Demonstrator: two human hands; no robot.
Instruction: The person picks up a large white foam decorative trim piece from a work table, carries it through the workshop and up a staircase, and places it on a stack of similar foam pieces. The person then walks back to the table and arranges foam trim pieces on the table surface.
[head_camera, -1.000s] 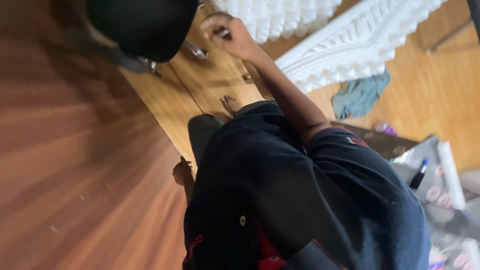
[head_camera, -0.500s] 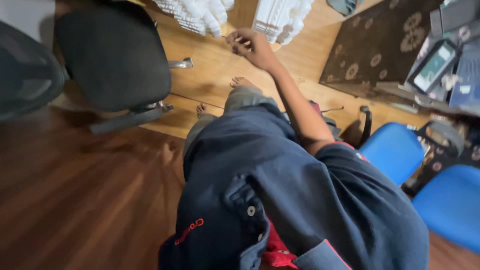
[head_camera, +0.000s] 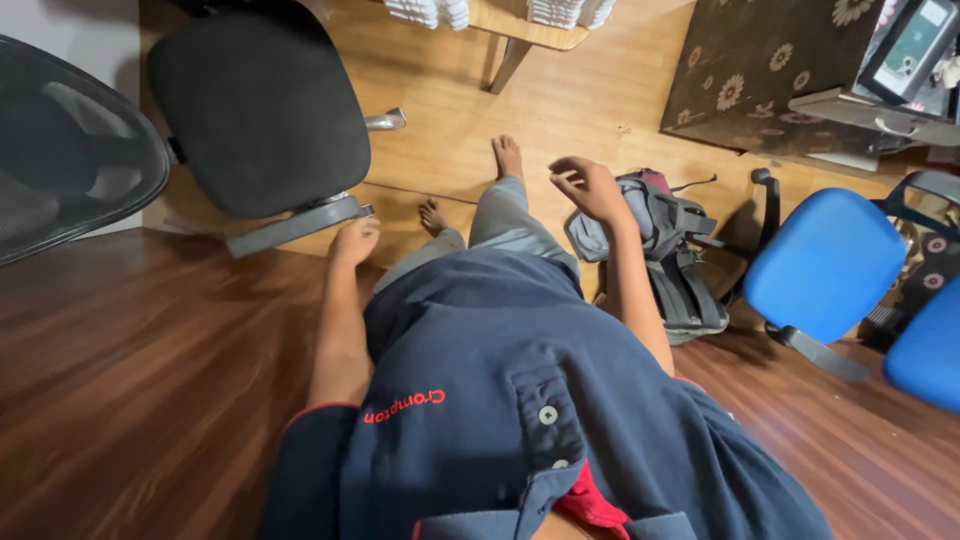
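Backpack (head_camera: 655, 255) — grey, zipped, beside right hand (head_camera: 590, 190); left hand (head_camera: 352, 242); both grips empty, loose.

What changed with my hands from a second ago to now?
The right hand came down from up by the white things on the table edge and now hangs empty, fingers loosely curled, above the grey backpack. The left hand has come into view, empty, near the black chair. You are still standing barefoot.
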